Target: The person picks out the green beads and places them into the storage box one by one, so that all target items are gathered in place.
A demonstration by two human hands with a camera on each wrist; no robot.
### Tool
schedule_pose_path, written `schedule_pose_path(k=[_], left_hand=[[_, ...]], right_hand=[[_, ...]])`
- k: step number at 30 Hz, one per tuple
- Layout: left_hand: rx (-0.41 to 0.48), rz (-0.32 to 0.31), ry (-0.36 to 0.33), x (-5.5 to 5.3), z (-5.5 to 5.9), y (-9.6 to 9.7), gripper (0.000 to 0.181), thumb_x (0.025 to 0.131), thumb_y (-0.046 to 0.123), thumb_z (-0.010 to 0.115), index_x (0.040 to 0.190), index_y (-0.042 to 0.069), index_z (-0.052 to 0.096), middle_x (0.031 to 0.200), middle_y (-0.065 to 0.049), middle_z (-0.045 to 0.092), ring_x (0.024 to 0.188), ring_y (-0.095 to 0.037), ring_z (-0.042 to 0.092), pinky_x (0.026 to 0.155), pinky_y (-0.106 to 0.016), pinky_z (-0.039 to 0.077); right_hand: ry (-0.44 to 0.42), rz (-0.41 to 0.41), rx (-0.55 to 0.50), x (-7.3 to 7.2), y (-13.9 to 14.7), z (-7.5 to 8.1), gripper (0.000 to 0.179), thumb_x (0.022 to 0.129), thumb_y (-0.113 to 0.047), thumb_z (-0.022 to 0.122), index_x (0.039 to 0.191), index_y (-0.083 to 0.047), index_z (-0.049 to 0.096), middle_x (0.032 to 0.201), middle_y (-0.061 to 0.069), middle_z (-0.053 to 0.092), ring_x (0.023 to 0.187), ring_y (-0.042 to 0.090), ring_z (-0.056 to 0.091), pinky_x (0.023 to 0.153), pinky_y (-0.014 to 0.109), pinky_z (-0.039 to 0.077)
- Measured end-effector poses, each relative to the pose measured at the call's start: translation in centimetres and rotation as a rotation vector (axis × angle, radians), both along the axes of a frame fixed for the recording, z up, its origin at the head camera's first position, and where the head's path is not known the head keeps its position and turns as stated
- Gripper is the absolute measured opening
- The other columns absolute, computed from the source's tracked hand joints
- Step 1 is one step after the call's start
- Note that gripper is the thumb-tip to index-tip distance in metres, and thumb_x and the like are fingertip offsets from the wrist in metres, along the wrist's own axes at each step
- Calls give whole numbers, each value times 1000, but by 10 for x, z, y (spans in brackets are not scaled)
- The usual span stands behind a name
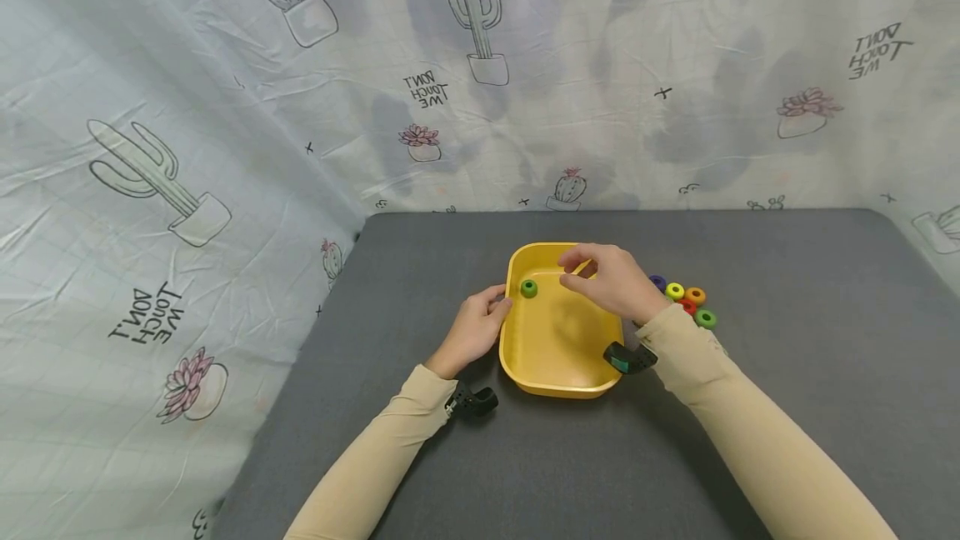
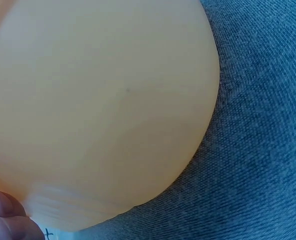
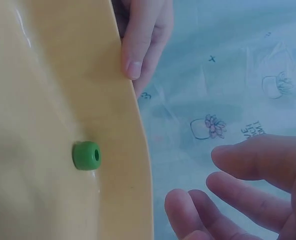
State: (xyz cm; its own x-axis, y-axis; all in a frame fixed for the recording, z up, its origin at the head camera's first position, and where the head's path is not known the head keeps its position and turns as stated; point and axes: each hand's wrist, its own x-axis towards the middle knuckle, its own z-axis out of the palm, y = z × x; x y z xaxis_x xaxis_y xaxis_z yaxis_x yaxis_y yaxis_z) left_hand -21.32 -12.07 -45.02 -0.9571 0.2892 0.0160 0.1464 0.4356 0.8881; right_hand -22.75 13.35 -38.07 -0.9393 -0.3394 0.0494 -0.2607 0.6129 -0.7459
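A yellow tray (image 1: 562,332) stands on the grey table. My left hand (image 1: 474,325) holds its left rim, thumb at the edge and fingers against the outside wall; two fingertips (image 2: 8,220) show beside the wall in the left wrist view. Inside the tray, near the left wall, lies a green bead (image 1: 528,288) with a hole through it, seen closer as a green bead (image 3: 87,155) in the right wrist view. Above the tray's far right part hovers my right hand (image 1: 609,277), its fingers loosely bent and apart, nothing between them.
Right of the tray, partly behind the right wrist, several beads lie in a cluster: orange (image 1: 695,296), yellow (image 1: 675,291), green (image 1: 705,318), red and dark blue ones. A cactus-print cloth (image 1: 525,132) hangs behind the grey table (image 1: 810,340) and along its left side.
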Motion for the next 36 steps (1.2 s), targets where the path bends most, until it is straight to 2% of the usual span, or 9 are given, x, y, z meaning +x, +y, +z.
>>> schedule_pose_path(k=[5,10,16,23,30,36], left_hand=[[0,0,4,0,-1,0,45,111,19,50,151,-2,51,77,-18,64,56,-12,52,55,-25,43],[15,-3,-7,0,-2,0,45,111,18,50,152,-2,50,85,-18,69,59,-13,56,58,-25,46],[-7,-2,-6,-1,-3,0,47,112,21,50,153,-2,49,89,-16,70,66,-14,60,62,-26,48],[-17,1,-3,1,-1,1,46,112,20,50,153,-1,49,99,-17,73,75,-16,65,66,-26,51],[-14,1,-3,1,0,0,47,112,20,49,153,-3,47,100,-19,74,72,-19,65,65,-28,50],[-23,2,10,1,0,1,47,112,19,50,153,-3,47,117,-20,75,94,-25,74,75,-30,55]], right_hand=[[57,-9,2,11,13,0,27,100,-19,71,124,-7,71,121,14,71,103,30,68,82,43,59],[105,-18,2,25,28,2,25,99,-17,73,121,-8,73,121,13,71,99,26,68,79,37,57],[135,-36,8,42,51,4,24,103,-23,68,124,-13,72,119,8,72,96,21,66,77,34,54],[179,-77,36,55,74,3,24,103,-25,68,125,-15,72,119,5,72,95,17,63,79,32,55],[194,-104,42,65,93,-2,23,101,-27,71,122,-18,73,118,6,72,92,6,63,76,25,55],[205,-130,63,72,111,-13,23,100,-24,72,123,-18,73,118,6,73,90,0,62,72,26,54]])
